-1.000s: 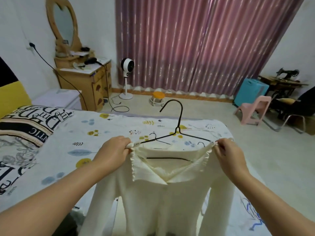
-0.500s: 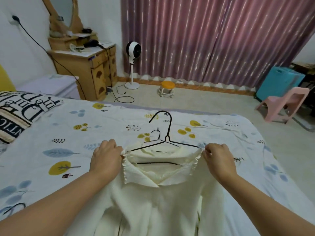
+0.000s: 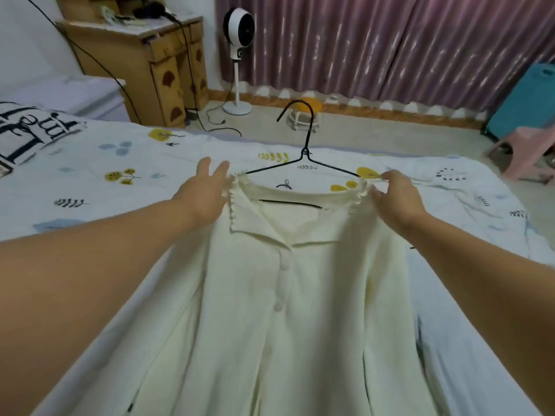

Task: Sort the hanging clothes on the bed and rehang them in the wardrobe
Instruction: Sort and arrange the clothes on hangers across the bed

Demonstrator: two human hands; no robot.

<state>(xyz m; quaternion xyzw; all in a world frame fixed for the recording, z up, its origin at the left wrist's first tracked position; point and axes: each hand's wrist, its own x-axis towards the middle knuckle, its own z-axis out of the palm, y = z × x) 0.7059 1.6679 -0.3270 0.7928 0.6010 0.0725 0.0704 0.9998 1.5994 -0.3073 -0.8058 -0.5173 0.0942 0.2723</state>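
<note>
A cream buttoned knit top (image 3: 282,295) on a black wire hanger (image 3: 303,154) lies spread flat on the bed (image 3: 90,175), collar away from me. My left hand (image 3: 204,193) rests beside the left shoulder with its fingers straight and spread, holding nothing. At the right shoulder my right hand (image 3: 396,196) pinches the frilled collar edge. The hanger's hook sticks up past the collar toward the far side of the bed.
A lettered pillow (image 3: 27,133) lies at the left of the bed. Beyond the bed stand a wooden dresser (image 3: 150,61), a white fan (image 3: 238,34), a small yellow stool (image 3: 303,112), a pink chair (image 3: 528,151) and a teal box (image 3: 525,97) before purple curtains.
The top has come down from hanging in the air onto the bed and now lies flat. My left hand has let go of the shoulder and opened; the right still pinches.
</note>
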